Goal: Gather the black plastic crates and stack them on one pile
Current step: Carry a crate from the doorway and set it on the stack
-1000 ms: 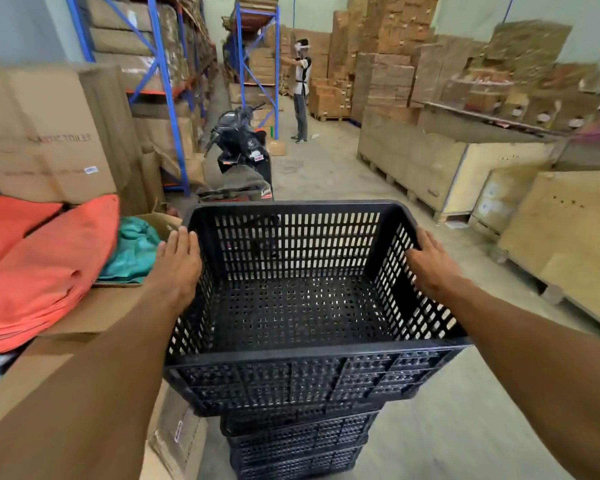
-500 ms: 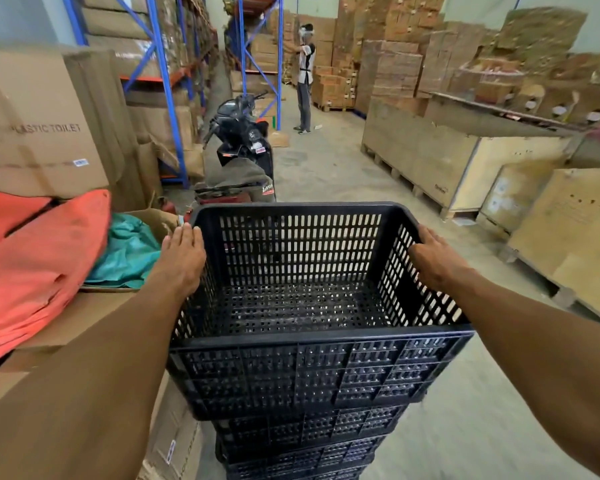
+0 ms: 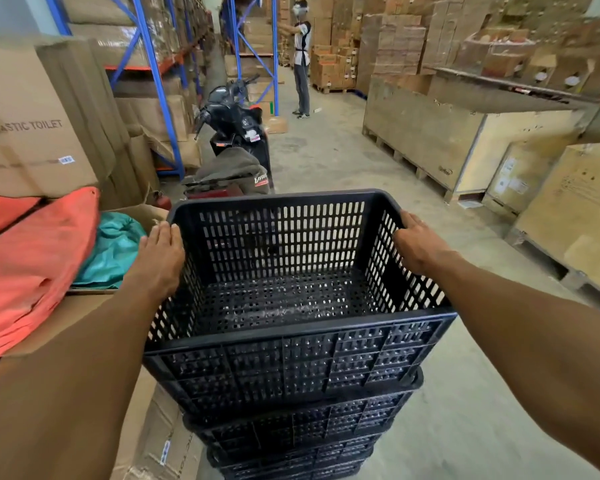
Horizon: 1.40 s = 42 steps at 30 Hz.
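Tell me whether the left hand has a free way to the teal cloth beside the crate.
Probably yes: the left hand grips the top crate rim, and the teal cloth lies uncovered just left of it.

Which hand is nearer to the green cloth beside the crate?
Left. The left hand grips the top crate's left rim, right beside the green cloth; the right hand grips the opposite rim.

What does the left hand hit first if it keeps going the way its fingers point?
Likely the parked scooter beyond the top crate; the left hand points up the aisle along the crate's left rim. Depth is unclear.
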{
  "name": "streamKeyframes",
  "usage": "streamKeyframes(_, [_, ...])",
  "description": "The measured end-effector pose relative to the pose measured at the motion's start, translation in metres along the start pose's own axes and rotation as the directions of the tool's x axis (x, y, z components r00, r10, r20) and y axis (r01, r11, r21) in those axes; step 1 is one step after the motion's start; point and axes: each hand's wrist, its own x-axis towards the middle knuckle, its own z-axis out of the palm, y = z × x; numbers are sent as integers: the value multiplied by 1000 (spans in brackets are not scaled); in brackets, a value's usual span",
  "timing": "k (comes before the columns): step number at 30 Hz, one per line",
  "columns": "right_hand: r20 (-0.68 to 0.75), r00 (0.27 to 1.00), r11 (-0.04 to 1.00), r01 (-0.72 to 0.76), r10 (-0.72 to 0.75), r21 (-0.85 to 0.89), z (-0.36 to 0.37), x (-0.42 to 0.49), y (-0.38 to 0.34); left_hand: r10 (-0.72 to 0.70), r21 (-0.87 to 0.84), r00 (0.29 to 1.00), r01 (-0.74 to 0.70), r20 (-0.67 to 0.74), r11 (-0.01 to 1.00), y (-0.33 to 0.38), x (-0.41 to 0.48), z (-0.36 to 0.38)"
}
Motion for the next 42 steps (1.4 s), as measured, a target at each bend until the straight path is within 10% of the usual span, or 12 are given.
streamKeyframes(42, [-61,997,998,53,-55,-24,4,2,6,17,-3,996,-16,86,1000,7,-23,-1])
